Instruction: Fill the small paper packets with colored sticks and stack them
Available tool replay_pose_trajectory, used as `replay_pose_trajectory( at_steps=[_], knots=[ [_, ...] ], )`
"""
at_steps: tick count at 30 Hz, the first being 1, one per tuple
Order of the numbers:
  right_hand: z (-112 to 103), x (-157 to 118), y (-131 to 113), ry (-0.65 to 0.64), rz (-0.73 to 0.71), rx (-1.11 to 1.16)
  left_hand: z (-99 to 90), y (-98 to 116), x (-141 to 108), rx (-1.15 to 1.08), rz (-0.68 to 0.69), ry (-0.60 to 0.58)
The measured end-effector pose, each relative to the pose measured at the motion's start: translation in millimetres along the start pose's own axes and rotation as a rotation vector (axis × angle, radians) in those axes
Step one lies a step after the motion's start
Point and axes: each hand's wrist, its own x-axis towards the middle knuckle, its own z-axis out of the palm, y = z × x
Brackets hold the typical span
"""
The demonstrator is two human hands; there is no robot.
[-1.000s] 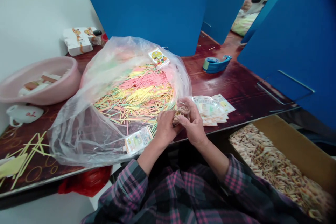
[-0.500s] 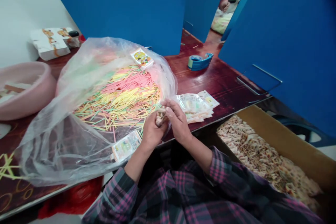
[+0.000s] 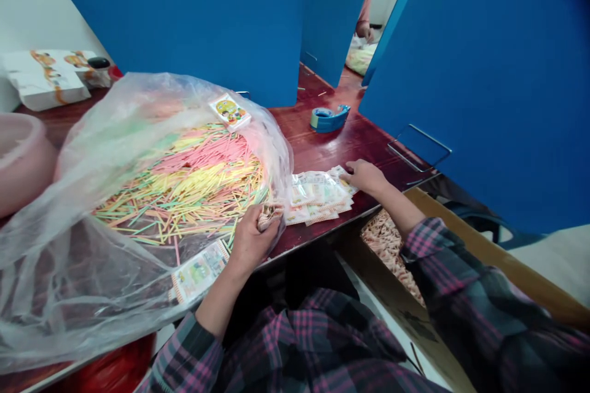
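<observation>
Left hand curled almost shut around a small pale tan wad, its material too small to tell, held at the front edge of the table against the side of the bag. Right hand reaches out flat with the fingers open, fingertips touching the far corner of a loose stack of glossy printed paper slips; no grip on them shows. The stack lies on a polished dark red wooden table, near its front edge. Just left of the stack, a thin, crinkled clear polythene bag spreads open, holding a heap of slender pink, yellow and green sticks. A small glossy printed card lies on the bag's far fold, and a printed paper sheet lies on its near side; neither print is legible. Toward the table's far edge stands a blue plastic tape dispenser with a roll in it. Past the front right corner, an open cardboard box holds a mass of small tan bundles. Both forearms come from pink-and-charcoal plaid flannel sleeves. Smooth blue partition panels rise behind the table, one fitted with a thin metal handle.
</observation>
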Motion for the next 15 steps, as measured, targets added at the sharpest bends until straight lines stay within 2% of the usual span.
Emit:
replay_pose_trajectory(
  at_steps=[4,8,13,15],
  knots=[
    [0,13,-9,-0.093,0.052,0.019,0.7,-2,0,-0.007,-0.033,0.002],
    [2,13,-3,-0.073,0.118,0.141,1.4,-3,-1,-0.079,-0.077,0.013],
    [-8,-2,9,0.179,0.174,0.346,2.5,-9,-3,-0.113,-0.134,0.016],
    [-17,-11,4,0.326,0.138,0.582,3.5,-13,-3,-0.164,-0.151,0.016]
  ],
)
